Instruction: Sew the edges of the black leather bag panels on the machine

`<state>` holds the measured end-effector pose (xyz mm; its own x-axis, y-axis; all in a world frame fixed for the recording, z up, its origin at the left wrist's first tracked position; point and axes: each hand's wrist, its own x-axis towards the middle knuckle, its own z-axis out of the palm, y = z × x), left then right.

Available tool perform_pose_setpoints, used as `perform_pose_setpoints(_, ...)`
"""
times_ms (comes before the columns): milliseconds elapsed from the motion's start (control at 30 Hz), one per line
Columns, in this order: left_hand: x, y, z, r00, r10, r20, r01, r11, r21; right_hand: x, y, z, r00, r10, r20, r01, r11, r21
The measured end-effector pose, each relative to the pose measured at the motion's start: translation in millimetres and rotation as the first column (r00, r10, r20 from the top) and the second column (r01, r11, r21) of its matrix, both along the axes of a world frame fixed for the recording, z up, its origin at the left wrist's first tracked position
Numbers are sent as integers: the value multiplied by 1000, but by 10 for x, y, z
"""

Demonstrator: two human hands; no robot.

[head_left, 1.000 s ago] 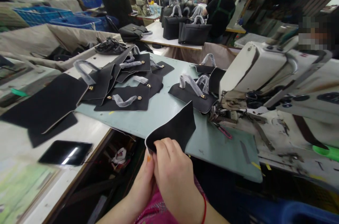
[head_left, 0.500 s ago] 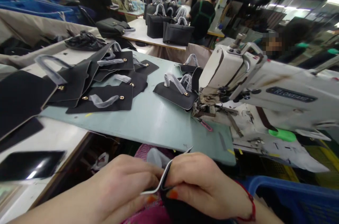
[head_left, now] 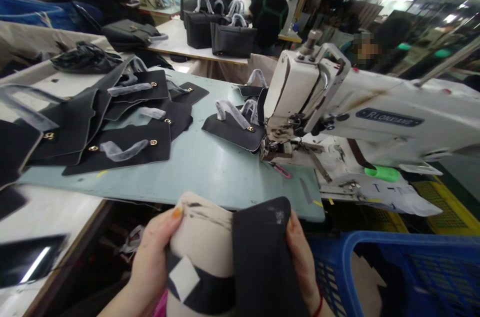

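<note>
Head-camera view looks down on both hands gripping one folded piece low at the frame's bottom edge, in front of the pale green table. Left hand closes on the beige lining side, thumb on top. Right hand wraps the black leather panel, its fingers mostly hidden behind it, so only the hand's edge shows. A white patch sits on the lining, though whether it is a label or tape is hard to tell.

Beyond the piece, black flaps with wrapped handles lie spread over the table's left half. One more flap rests just beside the needle area of the white sewing machine, which stands at the right. A pink clip lies near the machine's foot. A blue basket stands at lower right, just beside the right hand. Finished black bags stand on a far table, where a person in black works.
</note>
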<state>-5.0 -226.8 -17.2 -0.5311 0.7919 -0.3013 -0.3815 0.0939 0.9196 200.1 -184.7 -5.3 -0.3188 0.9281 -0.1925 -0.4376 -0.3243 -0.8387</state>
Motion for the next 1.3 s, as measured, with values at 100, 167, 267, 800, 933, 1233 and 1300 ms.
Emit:
perform_pose_setpoints(100, -19, 9, -49, 997, -57, -45, 56, 998, -40, 26, 32, -28, 998, -55, 32, 51, 993, 104)
perform_pose_setpoints(167, -31, 41, -27, 976, -211, -49, 210, 977, -23, 40, 101, 18, 994, -68, 83, 37, 943, 330)
perform_pose_setpoints(267, -40, 116, 74, 947, -318, -44, 317, 948, -33, 76, 280, 137, 911, -206, 357, -98, 734, 672)
perform_pose_setpoints(800, -288, 107, -28, 705, -302, -641, 429, 902, 46, -60, 455, -113, 737, -312, 599, -284, 662, 694)
perform_pose_setpoints(933, -320, 129, -37, 663, -393, -637, 483, 875, -38, -67, 475, -111, 741, -276, 612, -304, 675, 672)
perform_pose_setpoints(1233, -154, 161, 39, 640, -360, -679, 502, 865, 14, 19, 488, -2, 818, -19, 575, -413, 677, 609)
perform_pose_setpoints(1300, -148, 165, 80, 615, -354, -705, 515, 857, 19, 9, 485, 47, 814, 8, 580, -431, 678, 595)
